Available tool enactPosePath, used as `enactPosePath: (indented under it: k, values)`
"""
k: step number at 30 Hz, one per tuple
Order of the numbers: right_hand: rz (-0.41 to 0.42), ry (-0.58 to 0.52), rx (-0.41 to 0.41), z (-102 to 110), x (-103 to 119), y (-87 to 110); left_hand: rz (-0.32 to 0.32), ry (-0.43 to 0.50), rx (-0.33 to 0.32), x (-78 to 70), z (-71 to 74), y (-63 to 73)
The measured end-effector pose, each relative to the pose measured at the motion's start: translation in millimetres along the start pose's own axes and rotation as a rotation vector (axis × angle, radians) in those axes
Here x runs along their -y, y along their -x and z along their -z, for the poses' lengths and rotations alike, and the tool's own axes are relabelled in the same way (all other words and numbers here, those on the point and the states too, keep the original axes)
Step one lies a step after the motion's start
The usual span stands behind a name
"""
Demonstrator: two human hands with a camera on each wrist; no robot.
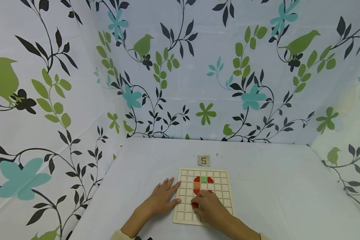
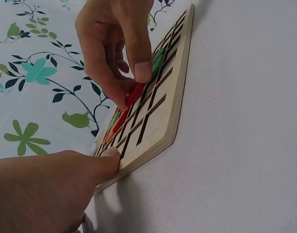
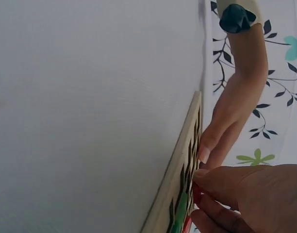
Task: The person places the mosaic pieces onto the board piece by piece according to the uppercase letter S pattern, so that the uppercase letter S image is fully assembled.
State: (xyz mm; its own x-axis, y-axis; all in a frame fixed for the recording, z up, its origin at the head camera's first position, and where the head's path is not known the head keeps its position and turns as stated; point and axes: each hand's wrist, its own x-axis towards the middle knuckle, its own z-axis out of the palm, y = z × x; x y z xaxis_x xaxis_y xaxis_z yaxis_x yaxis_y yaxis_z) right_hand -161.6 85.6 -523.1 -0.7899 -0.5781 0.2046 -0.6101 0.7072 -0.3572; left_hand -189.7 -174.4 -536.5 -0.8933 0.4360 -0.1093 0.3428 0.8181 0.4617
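A pale wooden grid board [image 1: 184, 186] lies on the white table. My left hand [image 1: 162, 199] rests against its left side, fingers spread, and in the left wrist view the thumb touches the board's edge. Over the lower left cells, my right hand [image 1: 211, 206] pinches a small red piece [image 2: 135, 93] between thumb and fingers. Beside those fingertips a green piece [image 2: 158, 62] sits in the grid. Farther up are a green square [image 1: 203, 179], an orange square [image 1: 196, 185] and several red rounded pieces [image 1: 210, 180]. The right hand hides part of the board.
Beyond the board's top edge lies a small woven-looking card [image 1: 203, 160] bearing an S shape. White cloth with printed birds, leaves and flowers [image 1: 205, 114] hangs behind the table and at both sides.
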Motion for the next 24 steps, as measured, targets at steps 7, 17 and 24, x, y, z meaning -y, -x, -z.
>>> enactPosePath:
  k: [7, 17, 24]
  values:
    - [0.026, 0.012, -0.026, -4.9, -1.4, 2.7, 0.004, -0.006, 0.0, 1.0, 1.4, 0.8]
    - [0.05, -0.05, -0.006, -1.4, -7.4, 8.6, 0.013, -0.002, 0.0, 3.3, -0.2, 1.1]
    - [0.064, -0.006, -0.026, -1.5, -7.9, 9.4, 0.011, 0.018, 0.0, 2.1, 0.8, 1.4]
